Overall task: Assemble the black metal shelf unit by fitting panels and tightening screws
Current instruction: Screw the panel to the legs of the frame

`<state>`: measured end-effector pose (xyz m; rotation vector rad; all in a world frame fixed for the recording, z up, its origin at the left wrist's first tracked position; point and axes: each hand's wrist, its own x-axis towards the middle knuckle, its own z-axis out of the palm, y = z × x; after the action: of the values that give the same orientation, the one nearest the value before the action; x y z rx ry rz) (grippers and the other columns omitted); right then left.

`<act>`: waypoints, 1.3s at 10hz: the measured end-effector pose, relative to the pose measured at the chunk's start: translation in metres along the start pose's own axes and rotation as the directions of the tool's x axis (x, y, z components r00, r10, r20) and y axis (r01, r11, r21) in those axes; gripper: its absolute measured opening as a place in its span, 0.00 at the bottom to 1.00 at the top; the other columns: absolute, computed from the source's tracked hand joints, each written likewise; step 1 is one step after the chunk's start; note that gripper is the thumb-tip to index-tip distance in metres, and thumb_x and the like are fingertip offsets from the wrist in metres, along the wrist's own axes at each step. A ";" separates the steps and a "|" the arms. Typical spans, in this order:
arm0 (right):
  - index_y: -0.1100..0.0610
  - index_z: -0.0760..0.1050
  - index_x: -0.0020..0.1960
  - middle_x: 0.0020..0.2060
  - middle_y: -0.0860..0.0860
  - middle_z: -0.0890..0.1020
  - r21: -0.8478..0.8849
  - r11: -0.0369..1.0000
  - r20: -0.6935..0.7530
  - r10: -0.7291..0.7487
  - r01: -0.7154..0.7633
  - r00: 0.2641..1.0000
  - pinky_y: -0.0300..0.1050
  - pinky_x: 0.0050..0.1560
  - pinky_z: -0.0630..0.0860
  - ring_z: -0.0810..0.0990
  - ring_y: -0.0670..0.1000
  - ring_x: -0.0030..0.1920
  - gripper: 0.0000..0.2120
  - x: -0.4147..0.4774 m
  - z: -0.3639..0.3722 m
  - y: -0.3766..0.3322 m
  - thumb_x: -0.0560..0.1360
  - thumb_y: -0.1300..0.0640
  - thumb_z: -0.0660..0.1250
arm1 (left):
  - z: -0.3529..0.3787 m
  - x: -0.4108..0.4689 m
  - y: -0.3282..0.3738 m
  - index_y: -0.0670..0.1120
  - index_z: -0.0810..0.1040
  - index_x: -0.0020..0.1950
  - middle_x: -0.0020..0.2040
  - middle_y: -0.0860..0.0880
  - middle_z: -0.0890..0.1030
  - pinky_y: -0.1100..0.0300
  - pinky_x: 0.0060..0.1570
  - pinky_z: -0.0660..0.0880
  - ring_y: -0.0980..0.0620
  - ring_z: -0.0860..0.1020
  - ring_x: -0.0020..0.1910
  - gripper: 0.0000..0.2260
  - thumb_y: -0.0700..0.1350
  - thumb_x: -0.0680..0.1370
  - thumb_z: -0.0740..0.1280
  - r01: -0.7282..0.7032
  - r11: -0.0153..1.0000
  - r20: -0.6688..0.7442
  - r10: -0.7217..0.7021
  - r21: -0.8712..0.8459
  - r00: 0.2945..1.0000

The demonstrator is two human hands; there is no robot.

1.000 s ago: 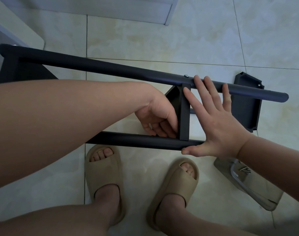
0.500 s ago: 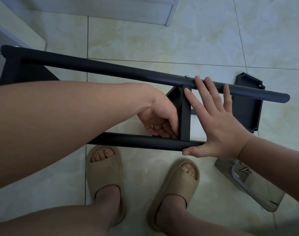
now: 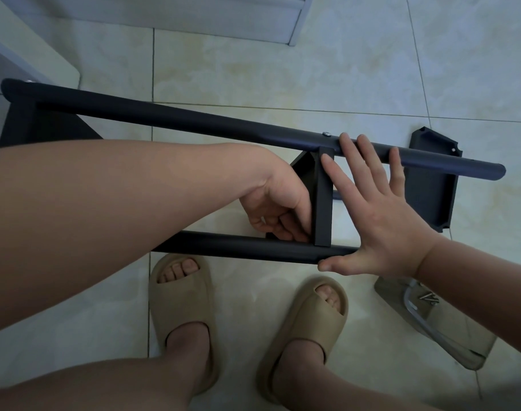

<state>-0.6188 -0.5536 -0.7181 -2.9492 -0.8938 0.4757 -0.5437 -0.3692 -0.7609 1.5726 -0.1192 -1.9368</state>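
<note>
Pose unchanged: right hand (image 3: 381, 229) flat across shelf frame (image 3: 194, 123); left hand (image 3: 277, 209) curled beside panel (image 3: 323, 203), grip unclear.

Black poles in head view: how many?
2. Far pole runs upper left to right, under fingers of the right hand; near pole runs from under the left forearm to that hand's thumb. Others may be hidden.

Floor (image 3: 283, 69) lies open at 12 o'clock beyond the far tube (image 3: 194, 123). Between it and the near tube (image 3: 238, 246), the cross panel (image 3: 323, 200), left grip (image 3: 274, 200) and right grip (image 3: 383, 223) block the gap. A loose panel (image 3: 431, 197) sits at 3 o'clock.
</note>
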 end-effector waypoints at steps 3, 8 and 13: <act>0.55 0.43 0.83 0.82 0.59 0.42 0.003 1.000 0.007 0.002 -0.002 1.000 0.72 0.75 0.35 0.38 0.62 0.81 0.63 0.000 0.000 0.000 0.64 0.15 0.53 | 0.001 -0.001 0.002 0.49 0.81 0.45 0.36 0.54 0.83 0.61 0.41 0.65 0.56 0.78 0.41 0.04 0.42 0.77 0.68 0.006 1.000 0.002 -0.006 -0.004 1.000; 0.54 0.43 0.83 0.82 0.58 0.42 0.006 1.000 -0.002 -0.004 0.004 1.000 0.70 0.75 0.34 0.38 0.62 0.81 0.62 0.000 0.000 0.000 0.64 0.15 0.52 | 0.001 -0.006 -0.004 0.51 0.80 0.54 0.45 0.54 0.83 0.53 0.55 0.71 0.54 0.78 0.48 0.06 0.45 0.78 0.67 -0.051 0.999 0.019 0.051 -0.004 0.999; 0.54 0.42 0.83 0.82 0.59 0.42 0.009 1.000 -0.006 -0.006 0.006 1.000 0.72 0.75 0.35 0.38 0.63 0.81 0.61 0.000 0.001 0.000 0.65 0.15 0.51 | 0.000 -0.002 0.003 0.49 0.82 0.37 0.35 0.54 0.82 0.58 0.43 0.68 0.56 0.77 0.37 0.09 0.43 0.77 0.69 0.059 0.998 0.019 -0.059 -0.011 0.998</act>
<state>-0.6188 -0.5538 -0.7188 -2.9369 -0.8977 0.4697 -0.5423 -0.3710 -0.7577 1.5665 -0.0703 -1.9945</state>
